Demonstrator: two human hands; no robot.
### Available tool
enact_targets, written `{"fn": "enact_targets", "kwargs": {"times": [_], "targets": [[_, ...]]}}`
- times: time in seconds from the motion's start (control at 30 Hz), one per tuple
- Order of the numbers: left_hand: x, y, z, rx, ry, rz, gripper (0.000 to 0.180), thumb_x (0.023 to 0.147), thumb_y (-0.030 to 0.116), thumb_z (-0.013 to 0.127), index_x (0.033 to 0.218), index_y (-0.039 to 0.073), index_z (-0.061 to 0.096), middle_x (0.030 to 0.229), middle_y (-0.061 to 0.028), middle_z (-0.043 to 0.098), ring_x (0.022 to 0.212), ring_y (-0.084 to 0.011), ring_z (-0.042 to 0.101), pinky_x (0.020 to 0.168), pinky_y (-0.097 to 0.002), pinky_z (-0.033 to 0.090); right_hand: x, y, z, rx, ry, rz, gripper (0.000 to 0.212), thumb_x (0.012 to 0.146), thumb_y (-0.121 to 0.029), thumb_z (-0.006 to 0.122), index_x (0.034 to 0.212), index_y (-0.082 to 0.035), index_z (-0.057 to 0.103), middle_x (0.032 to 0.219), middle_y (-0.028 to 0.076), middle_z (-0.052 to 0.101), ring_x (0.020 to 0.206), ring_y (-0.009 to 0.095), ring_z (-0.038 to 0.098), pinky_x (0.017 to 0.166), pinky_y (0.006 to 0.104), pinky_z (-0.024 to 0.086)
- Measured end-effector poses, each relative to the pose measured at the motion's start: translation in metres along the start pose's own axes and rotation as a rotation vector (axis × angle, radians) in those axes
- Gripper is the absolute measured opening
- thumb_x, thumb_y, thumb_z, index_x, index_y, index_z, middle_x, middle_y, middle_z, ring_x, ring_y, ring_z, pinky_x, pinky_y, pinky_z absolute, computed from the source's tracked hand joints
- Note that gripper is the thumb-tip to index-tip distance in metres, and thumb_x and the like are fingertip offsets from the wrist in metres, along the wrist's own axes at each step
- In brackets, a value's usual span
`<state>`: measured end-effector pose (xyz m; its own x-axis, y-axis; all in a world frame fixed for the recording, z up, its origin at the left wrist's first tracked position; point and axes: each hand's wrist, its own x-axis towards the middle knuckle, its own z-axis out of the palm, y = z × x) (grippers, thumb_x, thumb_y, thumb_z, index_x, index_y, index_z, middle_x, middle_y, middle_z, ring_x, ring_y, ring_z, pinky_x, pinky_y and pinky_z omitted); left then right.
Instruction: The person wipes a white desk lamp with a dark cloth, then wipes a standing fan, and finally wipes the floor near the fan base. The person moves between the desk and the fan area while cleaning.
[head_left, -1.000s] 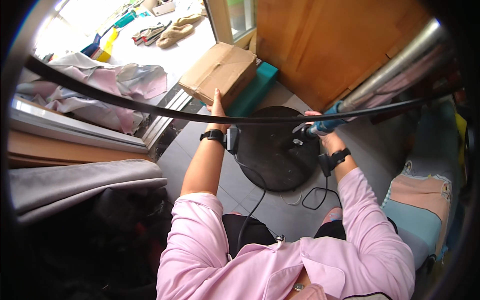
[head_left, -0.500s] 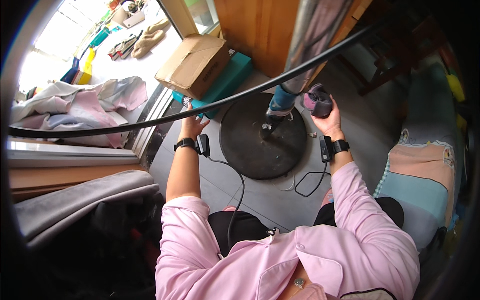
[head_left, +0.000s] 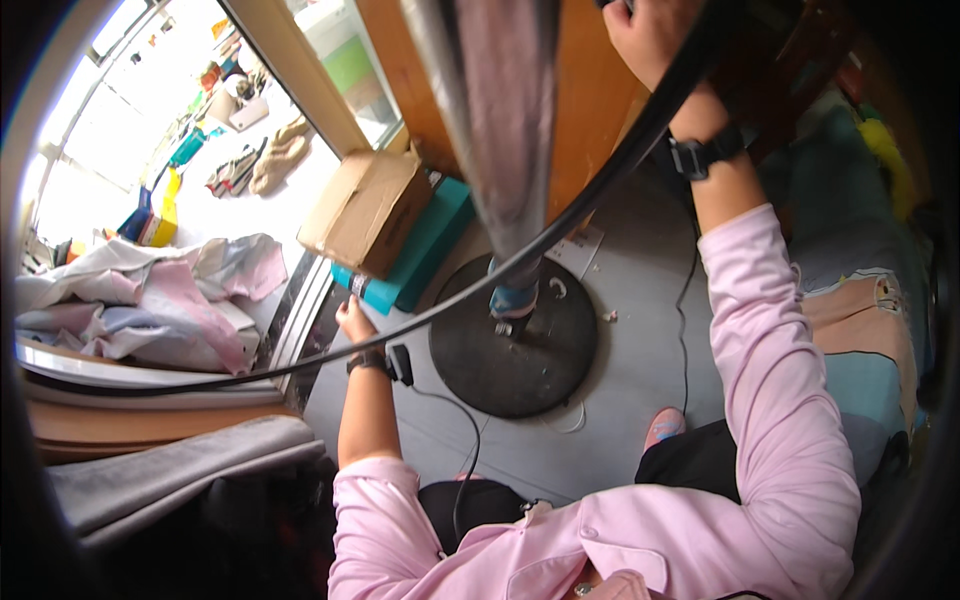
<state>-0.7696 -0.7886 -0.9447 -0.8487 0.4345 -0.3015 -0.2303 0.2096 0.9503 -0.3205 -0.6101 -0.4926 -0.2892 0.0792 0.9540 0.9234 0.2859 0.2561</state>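
My left hand point(head_left: 355, 319) is held low at the left, its fingers curled in, just in front of the corner of a flat teal box point(head_left: 418, 250). Nothing shows in its fingers, and I cannot tell whether it touches the box. A brown cardboard box point(head_left: 365, 210) lies on top of the teal one. My right hand point(head_left: 652, 38) is stretched far up to the top edge, with its fingers closed. A dark bit of the cloth bundle point(head_left: 614, 3) shows at those fingers; the rest is cut off by the frame.
A pole on a round black base point(head_left: 515, 370) stands between my arms. A black cable or bar point(head_left: 455, 298) crosses the view. Crumpled pale fabric point(head_left: 190, 300) and shoes point(head_left: 278, 168) lie left, beyond the door track. A covered seat point(head_left: 865, 360) stands right; scraps point(head_left: 609, 316) dot the floor.
My right hand has moved up and away with the dark grey and pink cloth bundle, now mostly out of view. My left hand's spread fingers have curled in. The view has shifted.
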Motion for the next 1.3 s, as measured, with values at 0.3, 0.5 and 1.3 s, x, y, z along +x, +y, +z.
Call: {"fn": "enact_targets", "kwargs": {"times": [0.3, 0.5, 1.3], "targets": [[-0.068, 0.068, 0.033, 0.565, 0.362, 0.632, 0.053, 0.081, 0.013, 0.07, 0.127, -0.004, 0.05, 0.132, -0.0231, 0.049, 0.13, -0.0383, 0.041, 0.109, -0.0465, 0.032, -0.243, -0.074, 0.06, 0.211, -0.693, -0.244, 0.034, 0.088, -0.018, 0.056, 0.12, -0.01, 0.061, 0.132, 0.013, 0.058, 0.131, 0.033, 0.045, 0.108, 0.0426, 0.04], [-0.111, 0.109, 0.052, 0.409, 0.18, 0.9, 0.053, 0.08, 0.004, 0.064, 0.131, 0.0, 0.048, 0.144, -0.0219, 0.039, 0.135, -0.0385, 0.035, 0.114, -0.0467, 0.025, -0.258, -0.042, 0.032, 0.087, -0.698, -0.641, 0.03, 0.089, -0.021, 0.051, 0.113, -0.013, 0.068, 0.127, 0.004, 0.06, 0.137, 0.025, 0.04, 0.122, 0.0464, 0.016], [-0.105, 0.103, 0.064, 0.778, -0.07, 0.939, 0.052, 0.077, 0.01, 0.065, 0.129, 0.005, 0.055, 0.143, -0.0119, 0.049, 0.133, -0.03, 0.042, 0.107, -0.0438, 0.033, 0.002, -0.076, 0.119, 0.357, -0.568, -0.602, 0.039, 0.077, -0.012, 0.061, 0.115, -0.013, 0.062, 0.143, 0.01, 0.048, 0.137, 0.037, 0.038, 0.115, 0.0532, 0.026]]}}
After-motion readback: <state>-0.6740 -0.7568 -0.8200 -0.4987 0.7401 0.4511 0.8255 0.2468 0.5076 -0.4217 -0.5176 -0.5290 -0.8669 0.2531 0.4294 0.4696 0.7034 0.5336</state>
